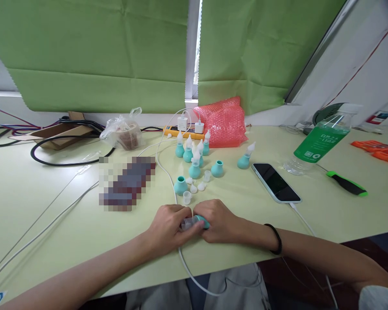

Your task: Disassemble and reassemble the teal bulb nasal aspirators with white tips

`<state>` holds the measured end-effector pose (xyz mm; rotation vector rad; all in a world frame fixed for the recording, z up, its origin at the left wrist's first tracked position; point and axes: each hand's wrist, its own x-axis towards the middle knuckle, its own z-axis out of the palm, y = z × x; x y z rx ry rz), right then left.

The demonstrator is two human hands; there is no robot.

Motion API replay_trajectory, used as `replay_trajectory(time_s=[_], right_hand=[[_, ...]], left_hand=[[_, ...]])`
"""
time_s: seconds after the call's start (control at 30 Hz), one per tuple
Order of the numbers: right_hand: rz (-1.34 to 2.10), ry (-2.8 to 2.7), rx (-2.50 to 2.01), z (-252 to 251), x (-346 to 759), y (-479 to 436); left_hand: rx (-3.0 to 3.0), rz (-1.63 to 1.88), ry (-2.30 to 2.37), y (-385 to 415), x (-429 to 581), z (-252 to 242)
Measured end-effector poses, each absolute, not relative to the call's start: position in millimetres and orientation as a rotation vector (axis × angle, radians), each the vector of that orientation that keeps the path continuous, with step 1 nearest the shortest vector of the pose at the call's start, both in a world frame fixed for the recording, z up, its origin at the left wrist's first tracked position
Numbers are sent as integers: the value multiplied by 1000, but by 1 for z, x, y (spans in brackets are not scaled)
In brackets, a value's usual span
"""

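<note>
My left hand (171,226) is closed around a clear plastic cup (187,223) near the table's front edge. Against the cup sits a teal rubber bulb (204,221), gripped by my right hand (216,221); fingers partly hide where the two parts meet. Just beyond my hands stand two open teal bulbs, one on the left (180,186) and one on the right (217,168). Small clear cups (187,197) and several whitish tips (201,186) lie between them. Farther back, several assembled nasal aspirators (194,169) stand in a group, with another aspirator (244,161) apart to the right.
A phone (276,182) with a white cable lies at right, near a tilted green-labelled bottle (321,142) and a green-black handle (347,184). Pink bubble wrap (226,125) and a yellow power strip (171,131) are at the back. A white cable (164,165) runs beneath my hands.
</note>
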<state>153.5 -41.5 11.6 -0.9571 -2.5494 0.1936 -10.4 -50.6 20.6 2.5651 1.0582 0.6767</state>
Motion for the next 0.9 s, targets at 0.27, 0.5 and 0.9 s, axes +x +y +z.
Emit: replay_trajectory(time_s=[0.27,0.5,0.9], right_hand=[[230,-2480,-614,9,153,-39],[-10,-2469,-336,16,155,-37],[391,-1649,-895,20,185,11]], left_hand=[[2284,595,766,-50,-12,25],[1810,701,876,-45,-12,28],[2673,691,1177,-44,-11,13]])
